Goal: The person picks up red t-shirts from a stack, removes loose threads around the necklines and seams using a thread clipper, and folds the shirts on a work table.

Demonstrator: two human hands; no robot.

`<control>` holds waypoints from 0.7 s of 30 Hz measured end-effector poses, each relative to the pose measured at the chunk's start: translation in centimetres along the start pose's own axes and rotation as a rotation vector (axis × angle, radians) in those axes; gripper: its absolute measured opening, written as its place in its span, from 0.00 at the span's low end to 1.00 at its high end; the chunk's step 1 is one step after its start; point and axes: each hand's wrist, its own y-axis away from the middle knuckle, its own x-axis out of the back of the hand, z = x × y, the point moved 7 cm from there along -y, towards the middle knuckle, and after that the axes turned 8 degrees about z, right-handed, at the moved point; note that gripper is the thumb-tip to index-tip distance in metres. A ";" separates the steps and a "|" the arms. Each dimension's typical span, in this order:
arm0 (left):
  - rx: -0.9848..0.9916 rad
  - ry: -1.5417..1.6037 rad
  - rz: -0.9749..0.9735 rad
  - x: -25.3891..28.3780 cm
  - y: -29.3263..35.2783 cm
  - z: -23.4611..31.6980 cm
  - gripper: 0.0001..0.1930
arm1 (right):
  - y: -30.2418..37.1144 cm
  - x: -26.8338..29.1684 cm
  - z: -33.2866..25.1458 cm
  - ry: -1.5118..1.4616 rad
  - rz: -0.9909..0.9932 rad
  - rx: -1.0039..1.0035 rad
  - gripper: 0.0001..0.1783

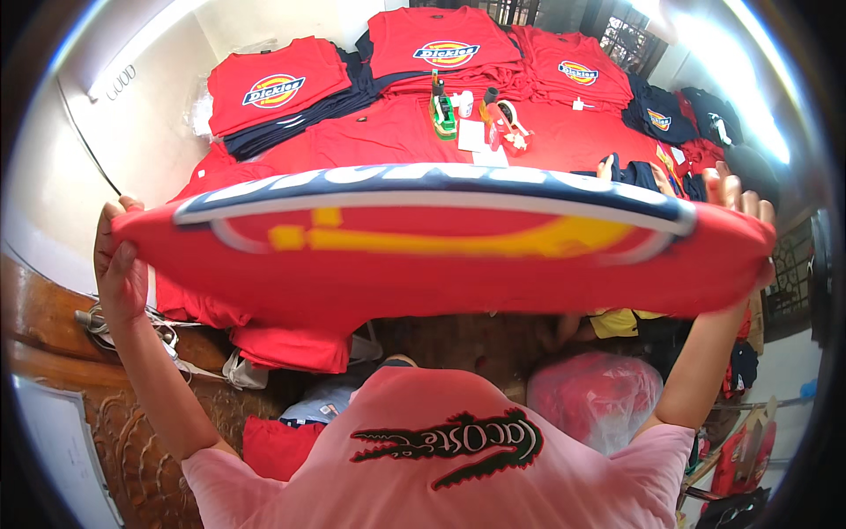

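Shirts (414,32) behind, red cloth (441,273) spans hand (122,264) to hand (738,198).

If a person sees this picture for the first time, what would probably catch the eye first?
Probably the wide red cloth with its blue, white and yellow print, stretched across the middle between the left hand and the right hand. Next, perhaps, the piles of folded shirts along the top, and the person's pink shirt at the bottom.

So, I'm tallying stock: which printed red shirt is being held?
The red shirt stretched between left hand and right hand; other printed red shirts lie atop stacks.
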 end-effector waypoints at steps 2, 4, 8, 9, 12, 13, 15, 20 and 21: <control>0.194 -0.033 0.081 -0.6 0.1 -2.7 0.13 | -0.5 -2.6 -1.1 0.189 -0.124 0.004 0.14; 0.402 -0.414 -0.289 -1.3 -2.3 -7.1 0.13 | -2.6 -5.1 -3.0 -0.360 -0.406 0.162 0.15; 0.394 -0.388 -0.238 0.1 -4.6 -10.4 0.10 | -5.8 -7.5 0.3 -0.383 -0.436 0.095 0.16; 0.343 -0.355 -0.199 0.5 -5.7 -11.2 0.10 | -7.1 -8.5 0.4 -0.385 -0.447 0.124 0.16; 0.278 -0.265 -0.113 0.0 -10.0 -12.8 0.11 | -10.9 -12.2 1.3 -0.533 -0.474 0.079 0.16; 0.279 -0.268 -0.089 0.0 -11.4 -13.3 0.12 | -12.5 -13.6 1.0 -0.554 -0.460 0.122 0.16; 0.281 -0.278 -0.032 0.5 -14.5 -14.4 0.14 | -15.0 -17.0 1.4 -0.655 -0.468 -0.051 0.14; 0.119 -0.251 0.070 3.2 -23.0 -17.3 0.15 | -21.3 -21.9 2.6 -0.792 -0.473 -0.134 0.13; 0.108 -0.246 0.111 3.5 -23.9 -17.9 0.16 | -22.4 -22.9 2.7 -0.891 -0.438 -0.094 0.14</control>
